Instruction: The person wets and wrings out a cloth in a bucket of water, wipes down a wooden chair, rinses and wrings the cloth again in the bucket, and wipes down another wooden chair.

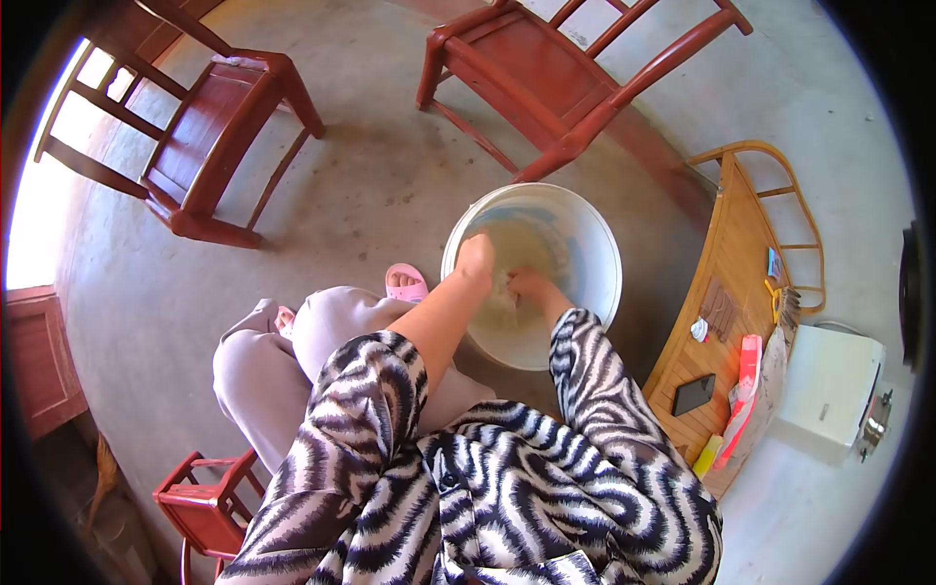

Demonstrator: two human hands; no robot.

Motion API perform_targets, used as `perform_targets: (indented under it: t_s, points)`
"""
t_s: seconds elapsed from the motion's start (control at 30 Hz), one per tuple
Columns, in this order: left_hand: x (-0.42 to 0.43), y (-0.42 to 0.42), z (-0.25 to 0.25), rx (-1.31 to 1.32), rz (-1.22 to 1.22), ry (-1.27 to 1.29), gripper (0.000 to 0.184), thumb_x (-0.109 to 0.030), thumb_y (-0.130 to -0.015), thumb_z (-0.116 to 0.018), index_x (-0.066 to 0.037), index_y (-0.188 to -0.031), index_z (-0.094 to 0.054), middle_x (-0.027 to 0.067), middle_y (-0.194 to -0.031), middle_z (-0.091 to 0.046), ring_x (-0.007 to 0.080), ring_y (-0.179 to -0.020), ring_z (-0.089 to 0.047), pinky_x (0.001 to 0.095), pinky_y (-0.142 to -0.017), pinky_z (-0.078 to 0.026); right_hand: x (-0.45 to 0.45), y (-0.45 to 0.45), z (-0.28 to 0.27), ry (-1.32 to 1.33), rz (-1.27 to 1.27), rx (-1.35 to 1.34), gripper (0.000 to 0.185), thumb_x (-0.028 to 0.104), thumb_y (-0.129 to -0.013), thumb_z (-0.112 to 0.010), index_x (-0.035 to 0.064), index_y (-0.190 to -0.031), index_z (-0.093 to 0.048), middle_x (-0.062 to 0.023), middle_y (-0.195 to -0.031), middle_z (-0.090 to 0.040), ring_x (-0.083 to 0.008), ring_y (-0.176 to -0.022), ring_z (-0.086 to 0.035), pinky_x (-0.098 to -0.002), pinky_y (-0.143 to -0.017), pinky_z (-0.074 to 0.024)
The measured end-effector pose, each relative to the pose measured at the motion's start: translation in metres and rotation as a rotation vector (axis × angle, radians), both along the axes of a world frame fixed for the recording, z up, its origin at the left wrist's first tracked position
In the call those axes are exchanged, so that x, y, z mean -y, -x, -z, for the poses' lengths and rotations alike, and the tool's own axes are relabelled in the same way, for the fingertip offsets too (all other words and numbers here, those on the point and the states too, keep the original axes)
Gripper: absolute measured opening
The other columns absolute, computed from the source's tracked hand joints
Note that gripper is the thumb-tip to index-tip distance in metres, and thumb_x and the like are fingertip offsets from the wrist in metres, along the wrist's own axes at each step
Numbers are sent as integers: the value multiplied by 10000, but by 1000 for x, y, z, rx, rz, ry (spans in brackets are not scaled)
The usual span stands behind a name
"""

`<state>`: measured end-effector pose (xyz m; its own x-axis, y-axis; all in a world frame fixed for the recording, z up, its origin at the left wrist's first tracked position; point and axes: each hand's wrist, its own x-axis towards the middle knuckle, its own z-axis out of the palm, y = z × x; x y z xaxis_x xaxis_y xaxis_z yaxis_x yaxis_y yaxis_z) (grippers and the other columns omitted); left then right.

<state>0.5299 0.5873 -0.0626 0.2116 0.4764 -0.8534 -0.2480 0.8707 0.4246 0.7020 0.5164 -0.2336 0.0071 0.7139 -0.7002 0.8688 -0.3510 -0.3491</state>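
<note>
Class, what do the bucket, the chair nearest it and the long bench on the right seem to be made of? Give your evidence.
Bucket: probably plastic, smooth, off-white; its wall looks seamless.
Chair: likely wood, glossy red-brown paint or varnish; shaped rails and a panelled seat.
Bench: bamboo or wood, honey-coloured; strip-like surface, rounded end rails.

No text, label, brand, number or sign can be read anywhere in this view.

Both forearms reach down, left hand [476,255] near the inward-turned right hand [526,285].
</note>
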Motion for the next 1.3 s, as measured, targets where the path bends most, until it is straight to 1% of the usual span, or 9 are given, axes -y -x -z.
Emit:
perform_targets:
  t_s: [0.13,0.2,0.3,0.37,0.47,0.57,0.73,0.97,1.3]
  points:
    - [3,8,-5,47,69,13,621,-402,-853,-479,-68,-1343,-293,172,-1416,-210,342,-1299,-173,547,-983,-214,-17,-3,-25,-155,447,-125,345,304,-776,-604,14,-962,-619,-107,-955,-640,-254,-823,-609,-338,-697,-475]
    - [1,8,-8,68,108,47,638,-418,-856,-466,-89,-1361,-256,172,-1427,-178,373,-1302,-150,606,-963,-207,-30,23,-117,-28,836,-567,277,266,-850,-542,6,-898,-622,-81,-853,-638,-176,-745,-587,-287,-673,-453]
    - [-5,3,-6,98,241,136,666,-453,-862,-433,-129,-1388,-184,158,-1453,-68,424,-1308,-63,701,-917,-145,-28,34,-154,-377,591,-638,243,232,-889,-506,6,-899,-593,-12,-827,-594,-82,-740,-510,-251,-653,-421]
    - [-6,-2,0,112,300,96,518,-453,-863,-442,-34,-1166,-427,128,-1039,-535,277,-995,-503,457,-823,-412,-24,50,-177,-410,574,-669,259,240,-913,-472,5,-863,-569,6,-769,-553,-75,-716,-482,-237,-658,-413]
    - [-2,-15,15,402,89,117,429,-418,-878,-424,-33,-1035,-530,140,-1025,-561,304,-920,-551,489,-818,-431,-13,82,-196,-715,558,-627,306,283,-923,-439,26,-766,-489,-61,-637,-498,-129,-604,-458,-294,-571,-394]
    - [5,-16,39,508,91,-16,258,-260,-890,-429,-35,-830,-542,76,-767,-569,236,-677,-566,387,-697,-480,-15,96,-207,-730,444,-196,337,299,-893,-456,6,-744,-528,-213,-669,-564,-371,-619,-553,-410,-561,-419]
    - [23,-20,33,394,89,-153,329,-19,-794,-419,18,-1100,-533,111,-939,-576,213,-808,-561,366,-714,-465,-31,48,-148,-664,474,83,388,315,-879,-430,-19,-744,-576,-238,-699,-572,-404,-643,-549,-445,-578,-418]
    - [9,-7,-7,355,-173,56,205,-93,-823,-408,-59,-944,-569,74,-810,-540,201,-720,-520,363,-569,-434,-15,98,-198,-614,364,46,393,327,-899,-368,28,-756,-580,-219,-737,-595,-416,-705,-565,-498,-631,-435]
    - [30,-15,34,435,366,-164,352,-106,-863,-415,-32,-1207,-439,90,-957,-571,172,-808,-542,314,-741,-428,5,-22,-76,-366,356,192,372,293,-849,-404,-11,-771,-603,-232,-825,-610,-369,-772,-590,-433,-684,-450]
